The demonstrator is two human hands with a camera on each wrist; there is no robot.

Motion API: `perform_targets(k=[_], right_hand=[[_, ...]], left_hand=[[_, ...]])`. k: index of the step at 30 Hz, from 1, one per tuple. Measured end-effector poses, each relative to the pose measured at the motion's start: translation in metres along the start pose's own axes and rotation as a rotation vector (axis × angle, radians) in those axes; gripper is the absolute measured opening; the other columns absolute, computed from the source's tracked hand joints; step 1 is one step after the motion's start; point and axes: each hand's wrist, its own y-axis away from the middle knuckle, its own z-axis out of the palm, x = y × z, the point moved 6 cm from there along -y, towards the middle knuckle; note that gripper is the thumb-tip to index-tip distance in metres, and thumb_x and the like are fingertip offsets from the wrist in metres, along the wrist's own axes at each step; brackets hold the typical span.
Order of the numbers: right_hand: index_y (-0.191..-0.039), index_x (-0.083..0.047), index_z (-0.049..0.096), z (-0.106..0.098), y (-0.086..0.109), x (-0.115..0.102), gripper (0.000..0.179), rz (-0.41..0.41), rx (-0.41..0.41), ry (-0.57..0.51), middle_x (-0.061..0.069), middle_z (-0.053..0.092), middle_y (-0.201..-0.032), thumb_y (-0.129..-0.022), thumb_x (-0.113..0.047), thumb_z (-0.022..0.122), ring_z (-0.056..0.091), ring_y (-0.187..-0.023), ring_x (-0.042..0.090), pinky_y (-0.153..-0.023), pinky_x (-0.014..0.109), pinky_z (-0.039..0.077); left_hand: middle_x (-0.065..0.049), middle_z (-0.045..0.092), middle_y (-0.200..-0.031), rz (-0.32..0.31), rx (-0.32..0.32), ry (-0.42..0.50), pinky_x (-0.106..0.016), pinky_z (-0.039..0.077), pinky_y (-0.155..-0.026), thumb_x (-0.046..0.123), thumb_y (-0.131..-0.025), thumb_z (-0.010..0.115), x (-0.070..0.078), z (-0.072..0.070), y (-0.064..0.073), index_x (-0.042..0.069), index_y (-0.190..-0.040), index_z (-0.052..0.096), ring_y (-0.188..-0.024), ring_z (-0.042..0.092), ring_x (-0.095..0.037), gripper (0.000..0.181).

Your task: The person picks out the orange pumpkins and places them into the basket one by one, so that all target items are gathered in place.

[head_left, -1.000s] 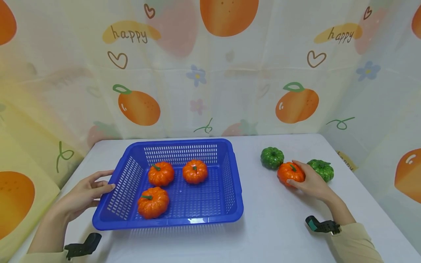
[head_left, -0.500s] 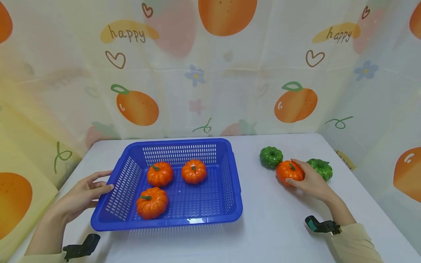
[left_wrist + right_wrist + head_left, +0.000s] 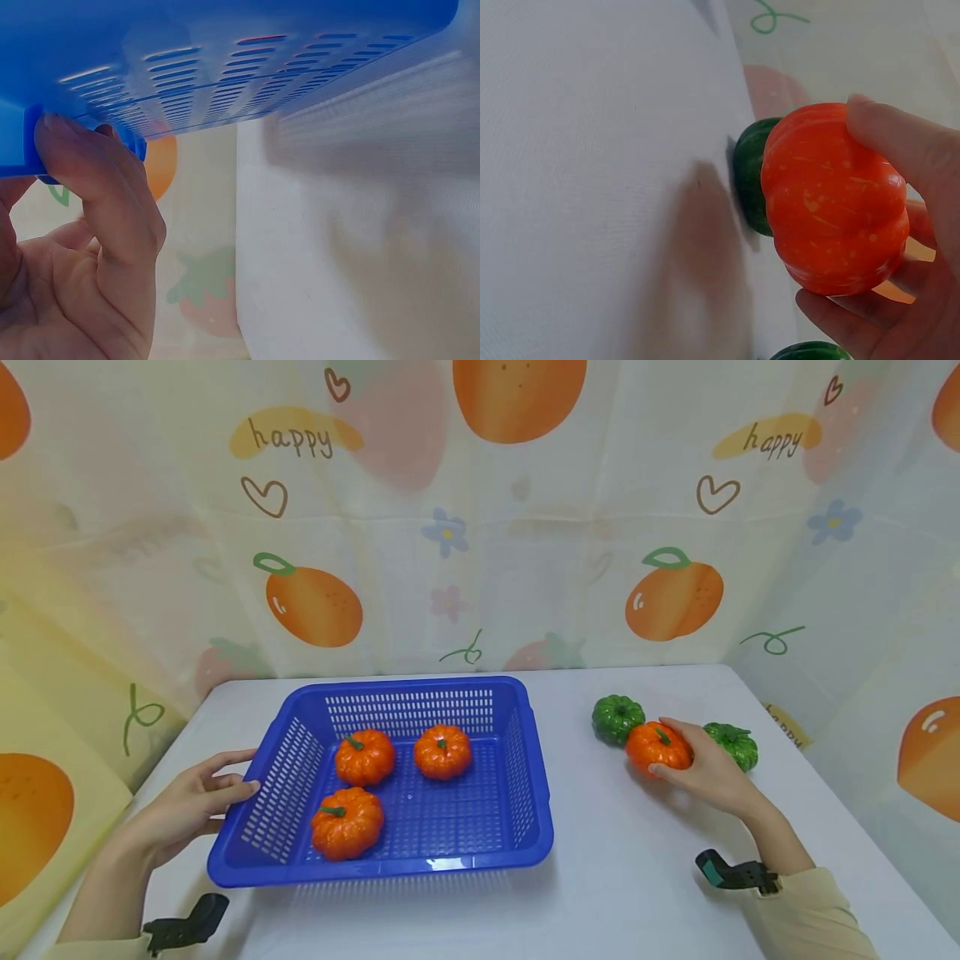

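Note:
In the head view my right hand point(image 3: 708, 768) grips a small orange pumpkin point(image 3: 654, 748) between the thumb and the other fingers. The right wrist view shows this pumpkin point(image 3: 836, 202) raised a little off the table, its underside turned to the camera. One green pumpkin point(image 3: 618, 719) stands just behind it, and another green pumpkin point(image 3: 733, 745) lies to the right of the hand. At the left, my left hand point(image 3: 183, 806) pinches the rim of a blue plastic basket point(image 3: 491, 862). Inside the basket are three orange pumpkins: a front one point(image 3: 347, 823), a back-left one point(image 3: 364, 757) and a back-right one point(image 3: 442, 752).
The white table point(image 3: 600, 868) carries the basket and the green pumpkins. A printed fabric curtain point(image 3: 525, 568) rises behind the table and along both sides. Each wrist wears a black strap with a camera mount, one point(image 3: 187, 925) left and one point(image 3: 735, 872) right.
The orange pumpkin in my right hand has risen slightly and shifted a little to the left. My left hand keeps its hold on the basket rim.

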Motion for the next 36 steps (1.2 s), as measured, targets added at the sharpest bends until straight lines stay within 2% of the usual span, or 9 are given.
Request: perform_targets(k=[11,36], right_hand=[[-0.138,-0.001,0.034,-0.004,-0.005,-0.010,0.073,-0.016,-0.001,0.016,0.025,0.039,-0.132,-0.082,-0.034,0.068,0.043,-0.113,0.041,-0.088,0.060,0.041],[-0.138,-0.003,0.034,-0.006,-0.024,-0.035,0.071,-0.075,-0.019,-0.042,0.021,0.039,-0.134,-0.082,-0.030,0.069,0.043,-0.115,0.037,-0.090,0.056,0.042]], left_hand=[[-0.004,0.057,-0.089,0.009,-0.004,0.006,-0.036,0.053,-0.073,0.022,-0.094,0.053,0.000,0.000,0.000,0.002,-0.144,0.014,-0.080,0.061,-0.018,0.067],[-0.003,0.057,-0.089,-0.001,-0.016,0.007,-0.037,0.053,-0.074,0.024,-0.094,0.053,-0.001,0.000,-0.001,0.003,-0.144,0.013,-0.080,0.062,-0.018,0.067]])
